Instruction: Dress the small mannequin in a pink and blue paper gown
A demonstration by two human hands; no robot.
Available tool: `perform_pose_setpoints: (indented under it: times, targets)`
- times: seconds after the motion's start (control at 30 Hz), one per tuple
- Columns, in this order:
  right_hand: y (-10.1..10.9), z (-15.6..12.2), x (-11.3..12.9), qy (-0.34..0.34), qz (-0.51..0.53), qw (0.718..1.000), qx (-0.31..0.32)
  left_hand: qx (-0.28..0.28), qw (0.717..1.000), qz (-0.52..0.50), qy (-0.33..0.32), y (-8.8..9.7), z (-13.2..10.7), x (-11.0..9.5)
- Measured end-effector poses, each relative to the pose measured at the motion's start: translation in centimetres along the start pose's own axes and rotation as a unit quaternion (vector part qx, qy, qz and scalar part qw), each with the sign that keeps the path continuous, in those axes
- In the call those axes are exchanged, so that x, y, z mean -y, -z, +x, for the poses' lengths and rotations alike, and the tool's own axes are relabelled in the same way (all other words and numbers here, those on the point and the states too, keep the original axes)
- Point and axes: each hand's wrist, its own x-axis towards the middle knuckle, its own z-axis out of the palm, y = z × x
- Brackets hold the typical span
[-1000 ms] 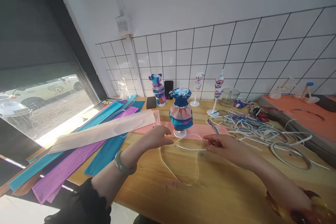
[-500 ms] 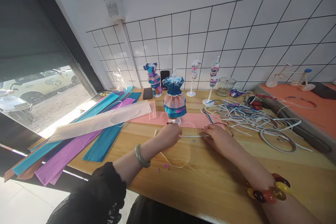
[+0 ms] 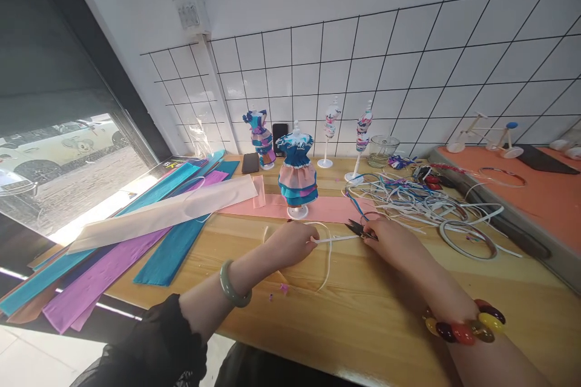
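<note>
My left hand (image 3: pixel 290 245) is closed in a pinch on one end of a thin white strip (image 3: pixel 336 239), stretched toward the right. Dark-bladed scissors (image 3: pixel 356 228) are in my right hand (image 3: pixel 393 242), their tips pointing left near the strip's other end. Whether the blades touch the strip I cannot tell. Just behind my hands stands a small dress form (image 3: pixel 297 169) in a blue ruffled top and a tiered peach, purple and teal skirt. A loose pale cord (image 3: pixel 327 269) curves over the table under the strip.
Crepe paper strips (image 3: pixel 167 208) lie at the left, and a pink sheet (image 3: pixel 254 205) runs under the dress form. Tangled white strips (image 3: pixel 413 199) cover the right side. More dress forms (image 3: pixel 325 133), a phone (image 3: pixel 250 163) and a glass bowl (image 3: pixel 384 151) stand behind.
Scissors now show in my right hand, where none could be made out before. The view has shifted slightly, and the white strip still spans between my hands.
</note>
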Motion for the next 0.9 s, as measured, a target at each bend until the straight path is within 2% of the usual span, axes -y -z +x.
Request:
perform_pose_setpoints:
  times: [0.23,0.47,0.63,0.9]
  targets:
    - [-0.1,-0.3,-0.7,-0.059,0.025,0.998,0.0,0.03,0.999,-0.024,-0.005,-0.3,0.4,0.6]
    - [-0.4,0.0,-1.0,-0.047,0.104,0.993,0.03,0.045,0.998,-0.027,-0.035,0.8,1.6,1.1]
    - [1.0,-0.1,-0.9,-0.046,0.2,0.978,0.038,0.014,0.999,-0.024,-0.044,0.7,2.9,0.9]
    - [3.3,-0.8,-0.6,-0.071,0.333,0.936,0.091,0.016,0.996,0.011,-0.086,-1.4,4.4,-0.9]
